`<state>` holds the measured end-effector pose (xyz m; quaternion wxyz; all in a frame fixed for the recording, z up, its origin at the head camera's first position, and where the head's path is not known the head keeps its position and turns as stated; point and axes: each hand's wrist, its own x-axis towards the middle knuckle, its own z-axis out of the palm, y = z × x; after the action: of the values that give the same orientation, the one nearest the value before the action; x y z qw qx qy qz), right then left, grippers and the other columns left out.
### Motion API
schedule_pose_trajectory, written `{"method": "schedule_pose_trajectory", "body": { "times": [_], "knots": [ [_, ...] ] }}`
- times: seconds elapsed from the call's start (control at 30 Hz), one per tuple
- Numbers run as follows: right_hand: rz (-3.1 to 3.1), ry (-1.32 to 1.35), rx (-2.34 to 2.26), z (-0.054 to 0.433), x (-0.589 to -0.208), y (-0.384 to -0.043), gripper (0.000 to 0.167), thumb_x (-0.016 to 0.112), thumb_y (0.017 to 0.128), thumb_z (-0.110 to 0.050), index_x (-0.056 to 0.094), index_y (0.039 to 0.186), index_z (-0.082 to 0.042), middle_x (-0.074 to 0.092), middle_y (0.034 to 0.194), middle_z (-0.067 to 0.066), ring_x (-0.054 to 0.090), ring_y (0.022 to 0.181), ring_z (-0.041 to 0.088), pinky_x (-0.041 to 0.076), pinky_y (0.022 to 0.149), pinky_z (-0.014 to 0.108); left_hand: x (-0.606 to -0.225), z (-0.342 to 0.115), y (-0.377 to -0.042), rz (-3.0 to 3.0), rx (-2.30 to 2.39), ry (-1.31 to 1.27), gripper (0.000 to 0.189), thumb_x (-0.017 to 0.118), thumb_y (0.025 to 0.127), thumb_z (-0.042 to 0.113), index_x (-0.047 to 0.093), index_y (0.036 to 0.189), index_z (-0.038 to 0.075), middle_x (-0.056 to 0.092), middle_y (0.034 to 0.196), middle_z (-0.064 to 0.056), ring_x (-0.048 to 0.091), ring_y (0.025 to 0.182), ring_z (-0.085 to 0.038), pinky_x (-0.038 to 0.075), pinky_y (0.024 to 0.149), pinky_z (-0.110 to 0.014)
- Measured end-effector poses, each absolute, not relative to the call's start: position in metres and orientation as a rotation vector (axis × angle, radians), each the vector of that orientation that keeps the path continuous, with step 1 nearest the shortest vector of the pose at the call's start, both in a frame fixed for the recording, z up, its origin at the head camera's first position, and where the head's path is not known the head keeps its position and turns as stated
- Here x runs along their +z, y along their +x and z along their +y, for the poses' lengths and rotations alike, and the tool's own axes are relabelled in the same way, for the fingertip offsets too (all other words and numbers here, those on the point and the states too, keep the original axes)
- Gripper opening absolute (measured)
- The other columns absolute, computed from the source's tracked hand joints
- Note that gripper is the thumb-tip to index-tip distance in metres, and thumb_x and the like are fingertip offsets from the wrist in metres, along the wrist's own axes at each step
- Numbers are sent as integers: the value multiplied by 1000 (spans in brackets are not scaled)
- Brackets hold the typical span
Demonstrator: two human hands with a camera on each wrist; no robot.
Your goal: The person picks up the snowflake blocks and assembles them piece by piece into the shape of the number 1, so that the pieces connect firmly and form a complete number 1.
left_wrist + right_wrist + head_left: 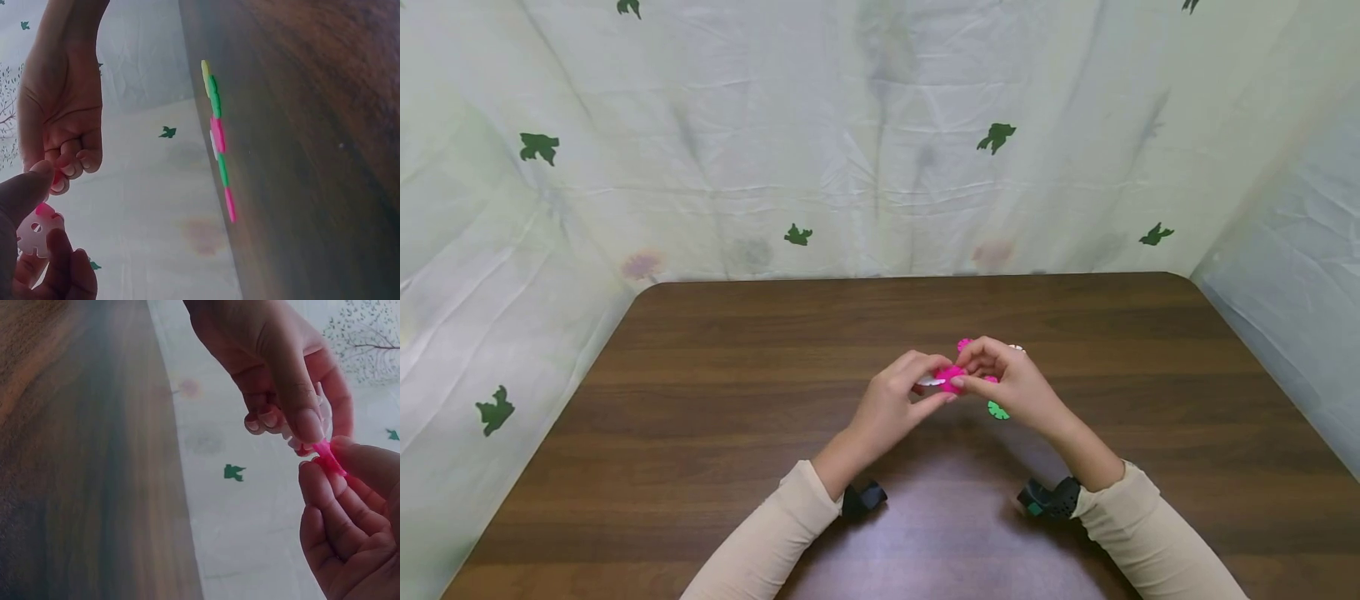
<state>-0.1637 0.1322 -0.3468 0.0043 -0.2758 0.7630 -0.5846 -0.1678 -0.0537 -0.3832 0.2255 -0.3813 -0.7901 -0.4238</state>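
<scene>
Both hands meet over the middle of the table in the head view. My left hand (pixel 887 408) grips a white notched disc (pixel 36 231) with a hole in its centre. Thumb and fingers of my right hand (pixel 1026 387) pinch a bright pink notched disc (pixel 951 380). In the right wrist view the pink disc meets the edge of the white one at the fingertips of both hands. Fingers hide part of each disc.
Behind the hands lie loose discs on the brown table (pixel 737 367): a green disc (pixel 998 410), a pink disc (pixel 965 344) and a white disc (pixel 1017 347). The left wrist view adds a yellow disc (pixel 205 76). A pale cloth (pixel 880 167) hangs beyond the table.
</scene>
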Motion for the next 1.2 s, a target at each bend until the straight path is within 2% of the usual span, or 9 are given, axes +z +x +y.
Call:
{"method": "schedule_pose_trajectory", "body": {
  "times": [0.13, 0.43, 0.63, 0.77, 0.93, 1.2],
  "knots": [
    [2496, -883, -1759, 131, -340, -160, 19, 66, 76, 7, 56, 92, 5, 60, 84, 12, 60, 73, 19, 50, 63, 29, -383, -56, -169, -2184, -1162, -1034, 30, 74, 74, 10, 61, 101, 5, 58, 88, -1, 56, 73, -10, 45, 64, -12],
    [2616, -974, -1682, 137, -332, -158, 32, 69, 73, 6, 57, 103, 4, 62, 94, 15, 59, 85, 25, 48, 73, 29, -378, -60, -170, -2195, -1198, -1007, 32, 74, 73, 10, 60, 101, 4, 57, 88, -1, 56, 75, -11, 45, 63, -12],
    [2699, -978, -1605, 158, -347, -168, 45, 72, 73, -2, 55, 115, -3, 59, 108, 8, 56, 98, 20, 48, 73, 24, -376, -61, -170, -2208, -1176, -993, 33, 75, 73, 11, 60, 102, 4, 57, 88, 0, 54, 76, -7, 45, 63, -12],
    [2748, -970, -1573, 170, -351, -169, 53, 74, 71, -2, 52, 119, -3, 57, 113, 10, 54, 102, 24, 47, 74, 21, -376, -62, -171, -2212, -1168, -987, 33, 75, 73, 11, 61, 102, 4, 58, 89, 0, 54, 75, -7, 44, 63, -12],
    [2811, -935, -1523, 182, -354, -167, 53, 74, 72, -5, 52, 119, -3, 57, 113, 7, 53, 104, 23, 39, 84, 15, -376, -63, -171, -2211, -1153, -983, 33, 75, 73, 11, 61, 102, 4, 58, 88, 0, 54, 72, -9, 44, 62, -13],
    [2857, -831, -1435, 198, -364, -162, 54, 74, 72, -8, 51, 121, -6, 56, 114, 7, 54, 103, 25, 39, 83, 14, -376, -64, -171, -2213, -1145, -981, 33, 75, 73, 12, 61, 103, 5, 58, 88, 0, 55, 67, -12, 43, 61, -13]
  ]
}}
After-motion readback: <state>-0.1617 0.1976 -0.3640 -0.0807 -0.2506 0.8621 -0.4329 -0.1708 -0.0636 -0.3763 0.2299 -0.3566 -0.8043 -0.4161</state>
